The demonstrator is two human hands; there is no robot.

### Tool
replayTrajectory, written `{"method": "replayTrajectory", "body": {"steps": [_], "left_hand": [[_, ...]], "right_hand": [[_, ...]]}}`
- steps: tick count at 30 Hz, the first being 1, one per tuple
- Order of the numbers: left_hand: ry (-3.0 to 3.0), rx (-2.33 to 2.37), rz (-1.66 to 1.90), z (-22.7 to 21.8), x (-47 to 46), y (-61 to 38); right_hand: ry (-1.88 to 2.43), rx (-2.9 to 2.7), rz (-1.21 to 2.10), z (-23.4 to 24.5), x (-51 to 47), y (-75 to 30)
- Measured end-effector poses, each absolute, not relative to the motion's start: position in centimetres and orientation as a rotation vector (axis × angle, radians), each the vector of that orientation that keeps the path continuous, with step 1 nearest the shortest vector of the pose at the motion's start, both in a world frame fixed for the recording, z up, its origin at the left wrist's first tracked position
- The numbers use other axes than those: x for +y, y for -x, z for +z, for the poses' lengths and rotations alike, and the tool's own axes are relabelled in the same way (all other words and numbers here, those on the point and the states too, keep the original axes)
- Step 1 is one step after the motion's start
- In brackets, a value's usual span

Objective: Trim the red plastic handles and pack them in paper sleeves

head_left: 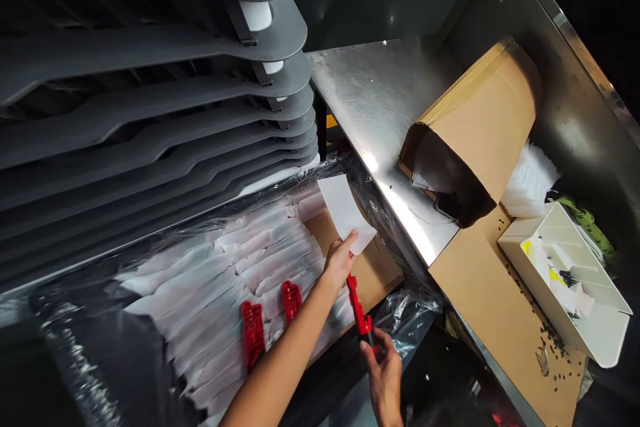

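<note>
My left hand point(340, 259) is closed on the lower end of a white paper-like sheet point(343, 203), thumb on top. The sheet is held up over an open box lined with clear plastic. Just below that hand is a long red plastic part point(356, 303) with a black lower end. My right hand point(385, 370) pinches this part by its black end. Its upper tip reaches the underside of my left hand; whether they touch I cannot tell. Two bare red plastic parts point(253, 333) point(291, 300) lie on rows of white-wrapped pieces point(240, 273), left of my forearm.
Stacked dark grey trays point(150, 100) rise at the upper left. To the right, a metal table point(360, 87) bears a tipped cardboard box point(480, 127) holding white sheets, a pile of white sheets point(530, 180), and a white bin point(605, 330). Small black bits point(553, 340) are scattered on cardboard.
</note>
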State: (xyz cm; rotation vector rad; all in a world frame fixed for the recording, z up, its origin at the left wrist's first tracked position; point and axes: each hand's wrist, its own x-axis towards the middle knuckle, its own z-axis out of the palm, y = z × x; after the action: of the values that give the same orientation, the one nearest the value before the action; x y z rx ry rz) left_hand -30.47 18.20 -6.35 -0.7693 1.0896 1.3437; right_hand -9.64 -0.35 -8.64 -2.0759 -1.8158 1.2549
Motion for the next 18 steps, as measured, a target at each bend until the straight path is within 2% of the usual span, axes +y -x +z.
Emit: {"method": "replayTrajectory", "body": {"steps": [3,8,14,18], "left_hand": [[0.717,1.133,1.339,-6.4,18.3,29.2],[0.635,1.130,1.290,-5.9,18.0,27.1],[0.609,1.147,1.296,-5.6,17.0,26.6],[0.604,1.141,1.315,-5.6,16.4,25.8]], "right_hand": [[2.042,-1.677,0.765,-3.6,2.0,6.8],[1.791,-1.952,0.218,1.1,7.2,6.6],[1.765,-2.082,-0.049,1.0,9.4,6.5],[1.750,-2.122,-0.072,0.8,9.0,6.9]]}}
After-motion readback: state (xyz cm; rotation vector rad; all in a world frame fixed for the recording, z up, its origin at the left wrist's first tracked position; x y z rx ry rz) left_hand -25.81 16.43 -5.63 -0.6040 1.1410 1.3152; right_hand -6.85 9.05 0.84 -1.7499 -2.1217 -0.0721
